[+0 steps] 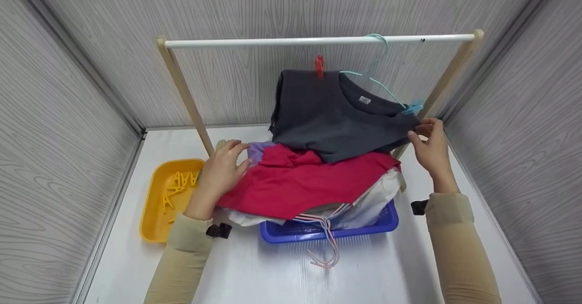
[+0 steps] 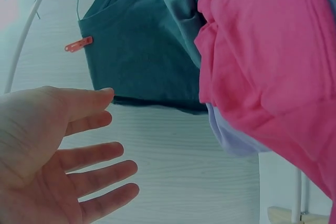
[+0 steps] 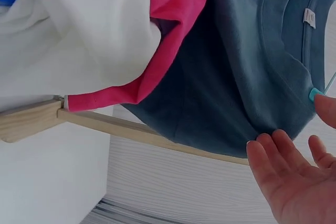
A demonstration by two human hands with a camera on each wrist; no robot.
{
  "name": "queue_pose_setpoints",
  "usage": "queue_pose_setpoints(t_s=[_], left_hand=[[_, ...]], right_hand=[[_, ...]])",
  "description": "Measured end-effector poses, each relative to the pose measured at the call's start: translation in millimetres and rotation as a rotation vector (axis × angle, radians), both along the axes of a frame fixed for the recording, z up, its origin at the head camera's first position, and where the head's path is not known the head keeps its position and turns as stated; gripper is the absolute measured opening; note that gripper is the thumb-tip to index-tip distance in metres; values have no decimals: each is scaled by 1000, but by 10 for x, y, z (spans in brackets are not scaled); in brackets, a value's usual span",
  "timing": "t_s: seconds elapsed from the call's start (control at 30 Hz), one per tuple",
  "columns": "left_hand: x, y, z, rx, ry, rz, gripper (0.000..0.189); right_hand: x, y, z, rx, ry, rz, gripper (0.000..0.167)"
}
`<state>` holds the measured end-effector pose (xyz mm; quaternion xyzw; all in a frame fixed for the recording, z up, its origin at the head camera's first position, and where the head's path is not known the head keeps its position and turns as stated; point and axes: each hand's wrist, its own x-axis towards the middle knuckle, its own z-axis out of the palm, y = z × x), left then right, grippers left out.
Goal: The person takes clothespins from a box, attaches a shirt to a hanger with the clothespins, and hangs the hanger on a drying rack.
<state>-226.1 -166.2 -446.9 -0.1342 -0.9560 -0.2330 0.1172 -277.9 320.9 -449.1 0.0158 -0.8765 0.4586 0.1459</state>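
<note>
A dark grey sleeveless top [image 1: 313,108] hangs from a pale turquoise hanger [image 1: 381,85], hooked over the rack's white bar. One red clothespin [image 1: 319,67] grips its left shoulder, and a blue clothespin [image 1: 413,107] sits near the right one. My right hand [image 1: 433,147] is at the top's right armhole edge; in the right wrist view its fingertips touch the cloth [image 3: 236,93], thumb spread apart beside the blue clothespin. With nothing in its grasp, my left hand [image 1: 223,167] hovers left of a red garment [image 1: 295,181], fingers spread.
The red garment lies over white cloth [image 1: 373,199] and a purple piece [image 1: 258,152] on a blue basket [image 1: 329,236]. Hanger hooks [image 1: 329,245] stick out in front. A yellow tray [image 1: 152,204] holds yellow clothespins [image 1: 179,181]. Wooden posts [image 1: 182,86] carry the white bar [image 1: 273,42].
</note>
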Motion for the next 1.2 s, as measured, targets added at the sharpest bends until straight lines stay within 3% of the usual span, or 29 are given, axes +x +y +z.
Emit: queue_pose_setpoints(t_s=[0.23, 0.43, 0.73, 0.93, 1.2], left_hand=[[163, -221, -114, 7, -47, 10, 42], [297, -358, -235, 20, -89, -35, 48], [442, -520, -407, 95, -127, -60, 54], [493, -603, -509, 89, -122, -49, 56], [521, -662, -611, 126, -202, -45, 59]], right_hand=[[207, -103, -3, 96, 133, 24, 35], [375, -224, -59, 152, 182, 123, 28], [466, -358, -252, 219, 177, 292, 33], [474, -409, -391, 243, 142, 419, 35], [463, -469, -563, 320, 69, 532, 29]])
